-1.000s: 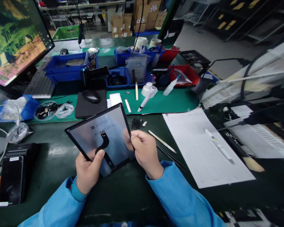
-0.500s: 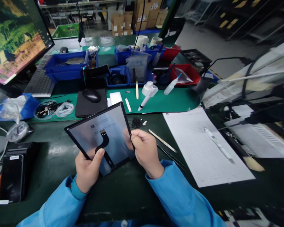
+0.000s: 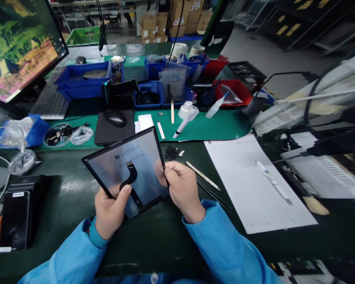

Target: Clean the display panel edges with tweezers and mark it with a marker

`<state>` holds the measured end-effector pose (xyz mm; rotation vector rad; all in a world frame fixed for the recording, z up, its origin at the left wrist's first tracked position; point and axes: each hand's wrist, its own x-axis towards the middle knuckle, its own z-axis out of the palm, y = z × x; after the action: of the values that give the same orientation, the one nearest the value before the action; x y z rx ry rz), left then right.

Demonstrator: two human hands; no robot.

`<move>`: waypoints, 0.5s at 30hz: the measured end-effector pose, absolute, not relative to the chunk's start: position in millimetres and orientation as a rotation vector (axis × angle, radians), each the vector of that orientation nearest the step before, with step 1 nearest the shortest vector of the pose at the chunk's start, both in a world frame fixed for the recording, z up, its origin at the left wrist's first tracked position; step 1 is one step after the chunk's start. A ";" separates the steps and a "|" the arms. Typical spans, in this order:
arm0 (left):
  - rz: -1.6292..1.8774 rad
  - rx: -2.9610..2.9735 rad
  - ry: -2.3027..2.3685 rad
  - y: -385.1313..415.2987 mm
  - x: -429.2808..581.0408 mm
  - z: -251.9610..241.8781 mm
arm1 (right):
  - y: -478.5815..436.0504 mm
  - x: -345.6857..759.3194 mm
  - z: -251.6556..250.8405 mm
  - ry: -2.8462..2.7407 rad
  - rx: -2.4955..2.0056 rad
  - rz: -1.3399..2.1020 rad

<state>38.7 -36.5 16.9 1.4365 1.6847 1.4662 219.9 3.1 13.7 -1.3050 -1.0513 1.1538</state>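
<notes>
Display panel [image 3: 122,173] gripped by left hand [image 3: 111,213] and right hand [image 3: 182,192], flex cable [image 3: 129,177] showing; apparently a checking step, next calling for nearby tweezers [image 3: 214,196].

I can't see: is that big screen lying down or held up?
Held up: the left hand and right hand hold the display panel above the table.

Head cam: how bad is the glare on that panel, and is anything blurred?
Head view: the black-framed glass display panel softly mirrors the right hand, no blinding glare; the dark green bench shows a bright patch; the lower right corner is blurred.
</notes>
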 end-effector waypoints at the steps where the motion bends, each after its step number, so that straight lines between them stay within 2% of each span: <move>1: 1.467 1.432 1.690 -36.6 38.6 17.2 | 3.0 219.9 14.5 -1.052 -1.303 1.159; 15: 1.467 1.477 1.692 -36.0 37.4 13.8 | 2.4 219.9 14.5 -1.057 -1.322 1.170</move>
<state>37.4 -36.0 13.8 1.4771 1.6923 1.4674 219.9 2.4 14.5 -1.3218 -1.0567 1.1696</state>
